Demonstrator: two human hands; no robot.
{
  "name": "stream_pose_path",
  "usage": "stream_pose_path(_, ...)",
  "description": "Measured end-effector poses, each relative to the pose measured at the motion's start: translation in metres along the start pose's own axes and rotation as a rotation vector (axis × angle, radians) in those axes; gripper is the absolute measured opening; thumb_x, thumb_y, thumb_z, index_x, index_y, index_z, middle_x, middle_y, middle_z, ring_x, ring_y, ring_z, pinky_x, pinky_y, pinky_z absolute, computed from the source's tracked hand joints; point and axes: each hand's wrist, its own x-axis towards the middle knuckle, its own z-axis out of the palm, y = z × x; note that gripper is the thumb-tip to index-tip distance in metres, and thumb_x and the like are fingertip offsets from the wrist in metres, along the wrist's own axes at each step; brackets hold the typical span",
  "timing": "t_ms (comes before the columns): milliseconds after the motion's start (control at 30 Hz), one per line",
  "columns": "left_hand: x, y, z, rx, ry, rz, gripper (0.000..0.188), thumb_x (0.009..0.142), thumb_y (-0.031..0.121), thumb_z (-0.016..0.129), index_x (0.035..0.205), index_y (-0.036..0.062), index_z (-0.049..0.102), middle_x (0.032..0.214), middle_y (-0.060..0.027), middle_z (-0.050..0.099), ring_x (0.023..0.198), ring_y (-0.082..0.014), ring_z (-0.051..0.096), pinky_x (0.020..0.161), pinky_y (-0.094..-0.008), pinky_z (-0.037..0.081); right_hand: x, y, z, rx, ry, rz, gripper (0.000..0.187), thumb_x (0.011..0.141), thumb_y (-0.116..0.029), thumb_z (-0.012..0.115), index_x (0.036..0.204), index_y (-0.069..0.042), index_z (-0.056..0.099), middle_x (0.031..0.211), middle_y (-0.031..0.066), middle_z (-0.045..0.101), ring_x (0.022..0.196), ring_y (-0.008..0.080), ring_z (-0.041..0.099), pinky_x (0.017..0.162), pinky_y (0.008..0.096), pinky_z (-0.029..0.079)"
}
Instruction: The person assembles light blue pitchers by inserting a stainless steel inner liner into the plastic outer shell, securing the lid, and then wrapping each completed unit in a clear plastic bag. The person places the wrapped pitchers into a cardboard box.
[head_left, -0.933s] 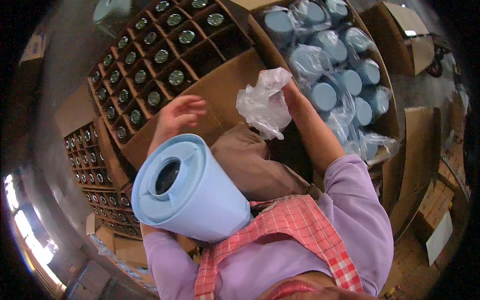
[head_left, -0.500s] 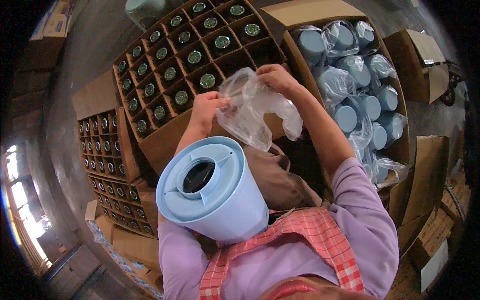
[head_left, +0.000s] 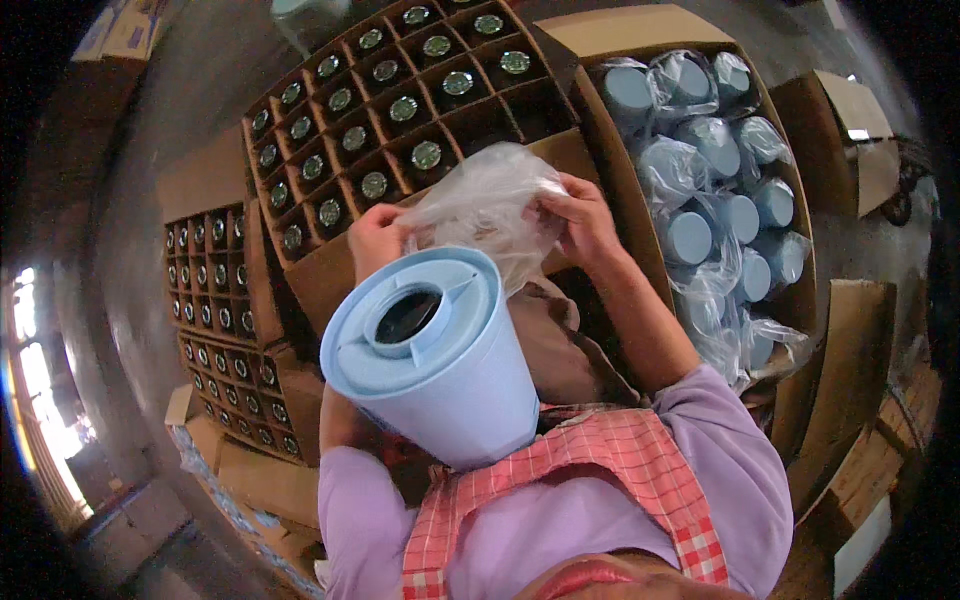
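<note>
- My left hand (head_left: 376, 240), one: fingers bent in, closed on the left edge of the plastic bag; part of the hand is hidden behind the blue tub.
- My right hand (head_left: 588, 222), one: thumb and fingers pinched together on the bag's right edge.
- Plastic bag (head_left: 480, 190), one, clear and crumpled: spread between my two hands, just beyond the blue tub; I cannot tell how wide its mouth is.
- Blue tub (head_left: 440, 400), one, pale: tilted, in front of my left forearm and against my apron, with a ringed, dark round opening in its top.
- Apron (head_left: 590, 440), one, red and white check, over my purple shirt (head_left: 365, 510).
- Divided carton (head_left: 325, 290), one, large: beyond my left hand, its compartments holding jars (head_left: 426, 155) with shiny round tops.
- Smaller divided cartons (head_left: 262, 280), at my left: rows of similar shiny tops inside.
- Tall carton (head_left: 627, 190), one, open: to the right of my right hand, filled with pale blue containers (head_left: 689, 237), many in clear plastic.
- Open carton (head_left: 815, 140), one: at the far right, past the tall carton.
</note>
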Motion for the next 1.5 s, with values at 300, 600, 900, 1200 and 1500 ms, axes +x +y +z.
stream_pose_path(300,-0.14,0.002,-0.075,-0.883,0.293,0.402,0.008,0.073,-0.001,0.059,0.074,0.0033,0.053,0.073,-0.0081,0.056,0.066,-0.0134,0.053,0.064,-0.0247,0.045,-0.066,-0.022,0.037,0.089,-0.649,-0.191,0.023,0.074,-0.017,0.065,0.084,0.004,0.063,0.083,0.0102,0.062,0.076,0.0183,0.057,0.07,0.0299,0.045)
stream_pose_path(600,-0.184,0.012,-0.085,0.006,0.543,1.135,0.021,0.057,-0.005,0.064,0.075,0.004,0.058,0.07,-0.0092,0.055,0.058,-0.0187,0.053,0.05,-0.0259,0.042,-0.1,-0.04,0.032,-0.395,-0.902,-0.434,0.011,0.064,-0.006,0.065,0.074,-0.002,0.065,0.088,0.0118,0.062,0.081,0.0235,0.058,0.07,0.0306,0.044)
stream_pose_path(900,-0.286,-0.073,-0.058,0.113,-0.596,0.315,0.018,0.054,-0.003,0.062,0.071,0.0013,0.062,0.064,-0.0104,0.058,0.057,-0.0205,0.055,0.05,-0.0278,0.043,-0.184,-0.057,0.027,-1.122,-1.168,-0.356,0.023,0.067,-0.009,0.055,0.088,-0.009,0.063,0.077,0.0144,0.058,0.065,0.0324,0.057,0.061,0.0405,0.045)
stream_pose_path(1200,-0.303,-0.066,-0.065,0.123,-0.64,0.155,0.015,0.052,0.002,0.062,0.066,-0.0027,0.061,0.06,-0.0115,0.058,0.051,-0.0208,0.054,0.047,-0.0269,0.04,-0.156,0.031,0.145,-1.639,-1.159,-1.621,0.015,0.068,-0.026,0.057,0.074,-0.015,0.066,0.073,0.0004,0.062,0.074,0.0196,0.058,0.065,0.0377,0.042)
stream_pose_path(1500,-0.286,0.014,-0.06,-0.342,-0.602,0.672,0.01,0.057,0.002,0.051,0.063,-0.0022,0.059,0.054,-0.0119,0.054,0.043,-0.0174,0.051,0.039,-0.024,0.041,-0.125,-0.082,0.013,-1.806,-0.618,-0.857,0.02,0.062,-0.01,0.056,0.081,-0.013,0.064,0.075,0.0072,0.061,0.074,0.0287,0.059,0.059,0.0392,0.047)
